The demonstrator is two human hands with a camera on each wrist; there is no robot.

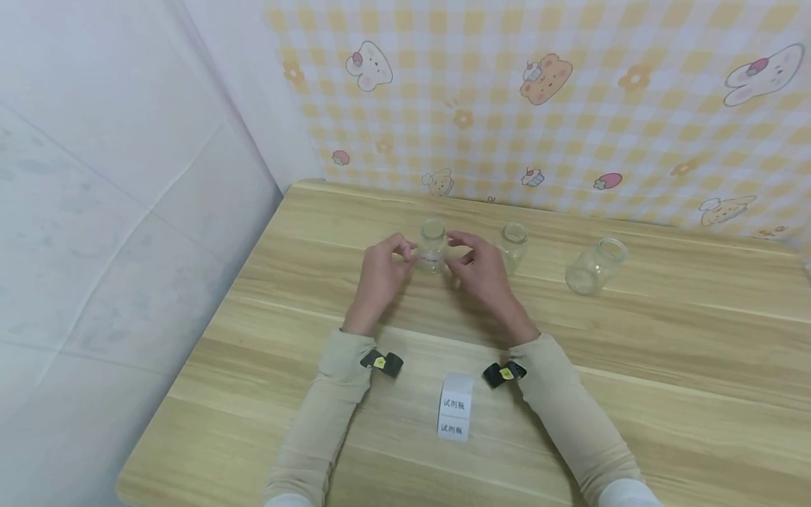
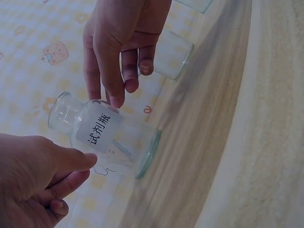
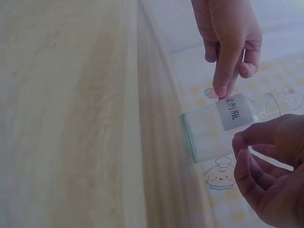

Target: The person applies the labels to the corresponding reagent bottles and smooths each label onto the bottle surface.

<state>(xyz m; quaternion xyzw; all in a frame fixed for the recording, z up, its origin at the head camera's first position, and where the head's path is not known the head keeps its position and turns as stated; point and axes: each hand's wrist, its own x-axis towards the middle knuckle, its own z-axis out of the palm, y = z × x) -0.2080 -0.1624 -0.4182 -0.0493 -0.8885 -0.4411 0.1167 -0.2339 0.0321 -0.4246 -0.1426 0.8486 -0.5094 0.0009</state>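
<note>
A clear glass bottle stands upright on the table between my two hands. Across its front lies a white label with printed black characters. At the bottle's left side, my left hand pinches one end of the label between thumb and forefinger. My right hand is at the other end, thumb and forefinger close together at the label's edge. Whether the fingertips also touch the glass is hard to tell. The remaining fingers of both hands are loosely bent.
Two more glass bottles stand to the right: one just behind my right hand, another farther off. A strip of white labels lies on the wooden table between my forearms. Behind the table hangs a yellow checked cloth.
</note>
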